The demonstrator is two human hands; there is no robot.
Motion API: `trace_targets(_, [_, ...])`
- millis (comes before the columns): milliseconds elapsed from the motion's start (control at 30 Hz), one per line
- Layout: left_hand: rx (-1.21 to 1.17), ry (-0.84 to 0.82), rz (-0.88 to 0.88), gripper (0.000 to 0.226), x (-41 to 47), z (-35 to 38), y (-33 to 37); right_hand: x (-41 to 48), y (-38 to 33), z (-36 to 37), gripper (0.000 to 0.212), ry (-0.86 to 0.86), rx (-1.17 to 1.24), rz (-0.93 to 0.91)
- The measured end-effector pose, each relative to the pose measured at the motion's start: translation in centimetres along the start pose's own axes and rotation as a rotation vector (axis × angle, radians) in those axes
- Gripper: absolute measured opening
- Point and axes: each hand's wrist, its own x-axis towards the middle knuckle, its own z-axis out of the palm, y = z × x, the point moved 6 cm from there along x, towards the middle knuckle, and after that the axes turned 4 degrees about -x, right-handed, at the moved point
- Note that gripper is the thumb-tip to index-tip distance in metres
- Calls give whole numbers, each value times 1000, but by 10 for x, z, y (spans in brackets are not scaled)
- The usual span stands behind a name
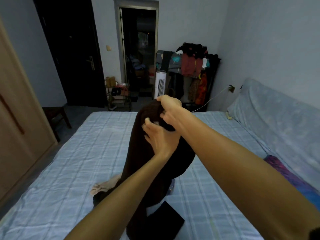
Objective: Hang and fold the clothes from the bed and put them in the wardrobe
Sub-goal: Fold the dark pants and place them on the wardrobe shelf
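Observation:
A dark brown knitted garment [138, 153] hangs lifted above the bed [69, 153], its lower end trailing onto the sheet. My right hand [170, 110] grips its top edge from above. Just below, my left hand [160, 137] holds the fabric with thumb and fingers curled round it. A beige garment [103, 186] lies crumpled on the bed beside the trailing end. A flat black folded piece [166, 220] and a bit of white cloth [153, 207] lie near the front of the bed. The wardrobe [17, 118] with light wooden doors stands at the left.
A loaded clothes rack [192, 70] and a white tower fan [160, 84] stand past the bed's far end. A dark stool [57, 116] sits by the wardrobe. A small shelf [118, 94] stands near the open doorway [138, 54]. A purple cloth [290, 175] lies at the bed's right.

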Motion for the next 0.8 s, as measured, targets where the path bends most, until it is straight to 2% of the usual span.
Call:
trace_targets(100, [43,159,-4,81,21,3,23,-17,-14,1,18,-15,98,5])
trace_targets(167, [-111,215,20,69,31,-2,35,-25,-28,-3,16,-27,136,-36])
trace_targets(233, [-228,137,108,48,40,-10,42,-26,-39,-18,13,9,155,-97])
trace_targets(267, [-185,54,174,37,45,-13,46,-23,-44,-30,13,43,158,-128])
trace_targets(333, [-66,-113,295,31,56,-21,51,-13,-47,-53,17,83,106,-176])
trace_targets(433, [74,-218,362,22,85,-38,51,0,-38,-83,40,192,-229,-342])
trace_targets(500, [130,-296,342,22,102,-51,48,-4,-32,-91,60,337,-529,-642])
trace_targets(533, [172,-351,351,24,105,-55,48,-12,-29,-86,75,337,-697,-824])
trace_targets(600, [255,-449,391,27,103,-57,50,-15,-12,-59,103,123,-1069,-1058])
trace_targets(633, [281,-474,404,30,100,-57,51,-12,-4,-48,102,-10,-1173,-1083])
trace_targets(667, [301,-491,411,32,97,-57,52,-10,-1,-41,87,-89,-1176,-1061])
trace_targets(733, [355,-531,426,29,93,-57,50,-4,-13,-43,39,-30,-1019,-992])
trace_targets(767, [397,-563,440,29,91,-58,46,0,-21,-46,23,31,-997,-971])
trace_targets(800, [450,-606,453,34,86,-57,39,2,-27,-48,17,76,-1019,-965])
